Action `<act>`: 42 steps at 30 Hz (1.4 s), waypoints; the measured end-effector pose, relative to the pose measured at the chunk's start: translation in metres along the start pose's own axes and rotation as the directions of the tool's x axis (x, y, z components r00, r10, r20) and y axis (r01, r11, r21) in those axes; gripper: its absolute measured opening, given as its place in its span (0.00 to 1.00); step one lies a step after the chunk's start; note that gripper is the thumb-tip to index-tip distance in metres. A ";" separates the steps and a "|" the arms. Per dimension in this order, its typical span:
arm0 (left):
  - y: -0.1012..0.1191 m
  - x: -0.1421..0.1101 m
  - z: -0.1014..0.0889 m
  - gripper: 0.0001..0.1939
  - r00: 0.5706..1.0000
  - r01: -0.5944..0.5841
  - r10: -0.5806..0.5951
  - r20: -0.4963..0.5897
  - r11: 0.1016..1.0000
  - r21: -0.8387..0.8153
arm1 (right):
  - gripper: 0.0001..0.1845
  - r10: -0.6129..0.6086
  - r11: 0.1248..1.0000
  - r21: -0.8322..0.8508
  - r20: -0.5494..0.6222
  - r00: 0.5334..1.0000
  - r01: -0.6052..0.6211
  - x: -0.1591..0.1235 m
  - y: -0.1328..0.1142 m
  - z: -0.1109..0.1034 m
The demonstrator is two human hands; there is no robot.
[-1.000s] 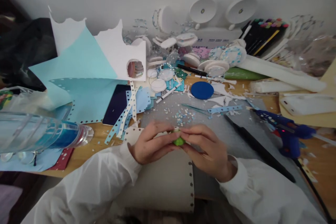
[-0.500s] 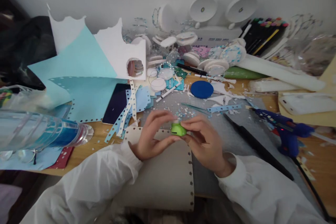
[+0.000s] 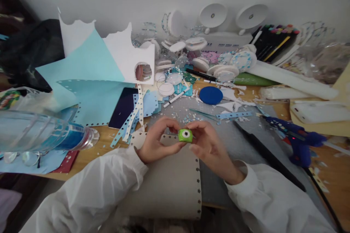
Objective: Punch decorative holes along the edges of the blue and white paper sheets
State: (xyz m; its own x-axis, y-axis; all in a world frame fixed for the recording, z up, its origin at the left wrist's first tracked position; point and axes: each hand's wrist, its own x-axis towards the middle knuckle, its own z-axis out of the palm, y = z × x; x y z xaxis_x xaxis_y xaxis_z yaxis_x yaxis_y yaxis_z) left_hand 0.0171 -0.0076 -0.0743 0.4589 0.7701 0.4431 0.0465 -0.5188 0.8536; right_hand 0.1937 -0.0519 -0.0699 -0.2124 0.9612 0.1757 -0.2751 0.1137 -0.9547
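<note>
A small green paper punch (image 3: 185,135) with a star-shaped hole in its white underside is held up between both hands, above a grey card sheet (image 3: 169,182) whose edges carry rows of punched stars. My left hand (image 3: 157,140) pinches the punch from the left with thumb and fingers. My right hand (image 3: 209,143) grips its right side, fingers curled round it. Both arms wear white sleeves. The grey card lies on a grey mat (image 3: 240,142) near the desk's front edge.
Light-blue punched paper (image 3: 93,98), white card cut-outs (image 3: 128,54), a dark-blue disc (image 3: 210,95), foam rounds, markers (image 3: 273,36) and paper scraps crowd the desk. A clear plastic bottle (image 3: 41,134) lies at left. A blue glue gun (image 3: 295,138) and black ruler (image 3: 268,156) lie at right.
Both hands have lifted the green punch slightly away from me and turned it over, so its white underside with the star hole now faces the camera.
</note>
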 end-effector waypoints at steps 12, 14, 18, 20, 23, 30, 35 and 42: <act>0.007 0.003 -0.003 0.11 0.926 0.051 -0.271 0.262 0.778 0.626 | 0.11 0.264 0.940 0.290 -0.272 0.926 -0.183 0.016 -0.019 -0.035; 0.009 0.004 -0.004 0.09 0.904 0.035 -0.306 0.299 0.749 0.661 | 0.13 0.257 0.945 0.276 -0.297 0.920 -0.175 0.017 -0.021 -0.040; 0.014 0.009 -0.005 0.06 0.884 0.069 -0.350 0.311 0.754 0.653 | 0.15 0.232 0.958 0.230 -0.279 0.932 -0.169 0.016 -0.022 -0.042; 0.017 0.012 -0.006 0.05 0.866 0.118 -0.396 0.305 0.755 0.645 | 0.14 0.213 0.967 0.187 -0.201 0.956 -0.176 0.013 -0.025 -0.042; 0.022 0.016 -0.008 0.06 0.848 0.148 -0.432 0.306 0.749 0.646 | 0.18 0.225 0.974 0.020 0.041 0.973 -0.226 0.009 -0.032 -0.041; 0.031 0.020 -0.011 0.08 0.877 0.042 -0.324 0.355 0.788 0.615 | 0.20 0.164 0.855 -0.515 0.147 0.975 -0.066 0.008 -0.026 -0.041; 0.037 0.021 -0.012 0.07 0.878 -0.030 -0.259 0.401 0.808 0.588 | 0.22 0.191 0.863 -0.499 0.186 0.964 -0.075 0.008 -0.020 -0.042; 0.039 0.020 -0.012 0.07 0.877 -0.032 -0.252 0.409 0.819 0.573 | 0.25 0.136 0.816 -0.576 0.256 0.957 0.038 0.010 -0.024 -0.040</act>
State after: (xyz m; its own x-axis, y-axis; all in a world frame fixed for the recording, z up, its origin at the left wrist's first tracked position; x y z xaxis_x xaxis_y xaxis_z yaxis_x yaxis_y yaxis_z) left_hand 0.0170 -0.0081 -0.0290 0.7538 0.6543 0.0612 0.5320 -0.6623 0.5276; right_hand 0.2359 -0.0348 -0.0553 -0.4805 0.8713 0.1003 0.3076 0.2745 -0.9111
